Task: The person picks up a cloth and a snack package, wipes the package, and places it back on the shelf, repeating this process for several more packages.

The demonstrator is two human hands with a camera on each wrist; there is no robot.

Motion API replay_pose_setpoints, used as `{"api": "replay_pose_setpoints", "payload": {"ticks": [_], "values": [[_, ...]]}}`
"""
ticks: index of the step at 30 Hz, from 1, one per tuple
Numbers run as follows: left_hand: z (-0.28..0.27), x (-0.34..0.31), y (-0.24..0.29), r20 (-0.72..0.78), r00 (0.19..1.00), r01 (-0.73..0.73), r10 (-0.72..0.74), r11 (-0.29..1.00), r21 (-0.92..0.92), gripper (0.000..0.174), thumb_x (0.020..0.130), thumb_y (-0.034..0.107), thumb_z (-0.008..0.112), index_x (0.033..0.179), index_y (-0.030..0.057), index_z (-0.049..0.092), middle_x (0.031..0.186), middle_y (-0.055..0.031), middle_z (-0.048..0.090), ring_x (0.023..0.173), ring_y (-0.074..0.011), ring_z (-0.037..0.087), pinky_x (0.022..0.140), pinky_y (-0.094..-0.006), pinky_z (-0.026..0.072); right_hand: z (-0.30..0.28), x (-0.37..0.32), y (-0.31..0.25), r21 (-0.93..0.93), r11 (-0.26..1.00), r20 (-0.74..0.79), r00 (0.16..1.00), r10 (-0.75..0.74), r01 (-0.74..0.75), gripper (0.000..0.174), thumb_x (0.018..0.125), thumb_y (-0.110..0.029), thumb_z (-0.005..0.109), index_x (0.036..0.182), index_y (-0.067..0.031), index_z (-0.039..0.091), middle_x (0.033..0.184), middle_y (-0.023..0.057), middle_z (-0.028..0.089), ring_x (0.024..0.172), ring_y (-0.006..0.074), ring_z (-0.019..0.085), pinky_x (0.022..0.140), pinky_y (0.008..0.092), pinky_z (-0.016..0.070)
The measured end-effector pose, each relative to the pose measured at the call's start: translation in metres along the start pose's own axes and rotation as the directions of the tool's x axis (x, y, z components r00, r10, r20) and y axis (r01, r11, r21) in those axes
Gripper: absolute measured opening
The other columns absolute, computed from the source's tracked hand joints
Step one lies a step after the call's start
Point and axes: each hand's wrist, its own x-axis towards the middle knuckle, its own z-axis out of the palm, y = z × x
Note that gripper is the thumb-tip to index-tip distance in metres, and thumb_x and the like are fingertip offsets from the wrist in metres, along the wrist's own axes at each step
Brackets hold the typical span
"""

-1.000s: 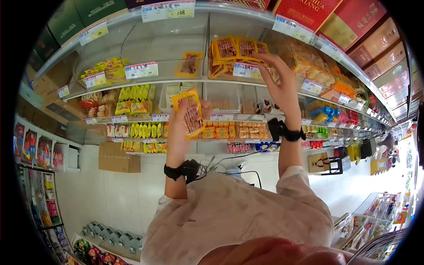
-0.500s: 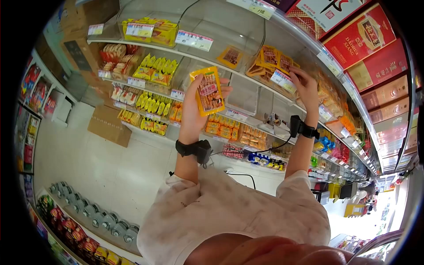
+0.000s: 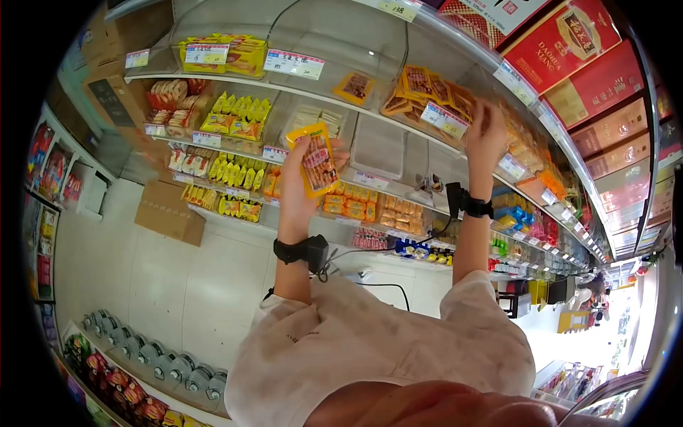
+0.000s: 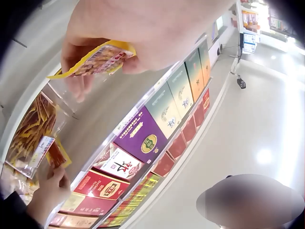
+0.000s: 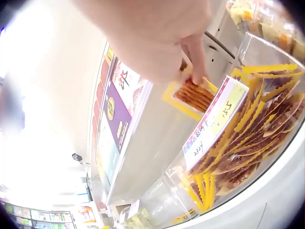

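Currently left hand (image 3: 293, 186) pinches yellow packet (image 3: 321, 162), held up before shelf (image 3: 334, 51); right hand (image 3: 486, 135) pinches second packet (image 5: 194, 97) beside price tag (image 5: 217, 123), near heaped packets (image 5: 252, 148). Risk: slick wrapper slipping under light grip, or edge snagging tag.

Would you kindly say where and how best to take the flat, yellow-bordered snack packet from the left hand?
Probably pinch the packet by its lower-right corner, from the head view's right: that flat corner looks free, while the left hand grips it nearer the upper end.
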Motion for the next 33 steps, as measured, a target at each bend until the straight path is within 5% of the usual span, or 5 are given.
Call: {"api": "replay_pose_setpoints", "payload": {"ticks": [5,11,19,26,33], "values": [[-0.003,-0.002,-0.020,0.050,0.991,0.130,-0.126,0.987,-0.095,0.050,0.107,0.039,0.041,0.133,-0.0012,0.053,0.118,-0.0247,0.067,0.108,-0.0343,0.068,0.101,-0.0446,0.0518,0.003,-0.050,-0.059,0.376,0.920,-0.232,0.972,-0.026,0.114,0.012,0.093,0.004,0.065,0.105,0.0033,0.066,0.106,0.0135,0.072,0.105,0.0217,0.069,0.088,0.0330,0.0553],[0.031,-0.008,-0.016,0.174,0.983,0.111,-0.056,0.940,-0.323,0.049,0.107,0.037,0.046,0.132,-0.0043,0.052,0.119,-0.0248,0.066,0.114,-0.0337,0.066,0.104,-0.0444,0.0515,0.024,-0.130,-0.118,0.309,0.931,0.462,0.826,-0.323,0.191,0.027,0.083,0.001,0.072,0.109,-0.0046,0.071,0.125,0.0090,0.068,0.112,0.0296,0.067,0.093,0.0380,0.0552],[0.009,0.001,-0.025,0.023,0.999,0.045,-0.045,0.999,-0.006,0.038,0.103,0.016,0.058,0.137,0.0004,0.052,0.111,-0.0154,0.069,0.095,-0.0226,0.069,0.085,-0.0357,0.0575,0.021,-0.119,-0.115,0.371,0.928,0.496,0.843,-0.206,0.009,0.023,0.089,-0.001,0.070,0.112,-0.0022,0.071,0.123,0.0116,0.069,0.116,0.0271,0.065,0.099,0.0361,0.0510],[0.017,0.003,-0.021,0.030,0.999,-0.012,0.015,0.995,-0.097,0.040,0.103,0.016,0.059,0.142,0.0076,0.052,0.089,-0.0068,0.064,0.072,-0.0140,0.060,0.065,-0.0291,0.0503,-0.012,-0.025,-0.033,0.358,0.927,0.076,0.993,0.092,-0.113,0.032,0.094,-0.015,0.069,0.122,0.0012,0.064,0.118,0.0152,0.070,0.111,0.0256,0.067,0.096,0.0353,0.0504],[0.016,0.004,-0.009,0.086,0.994,0.079,-0.071,0.993,-0.089,0.044,0.107,0.035,0.049,0.146,0.0139,0.049,0.084,-0.0045,0.058,0.067,-0.0136,0.051,0.067,-0.0308,0.0452,-0.002,0.013,0.037,-0.046,0.983,0.405,0.896,0.182,-0.179,0.058,0.087,-0.036,0.078,0.128,0.0028,0.064,0.120,0.0206,0.070,0.114,0.0292,0.067,0.098,0.0349,0.0498]]}}
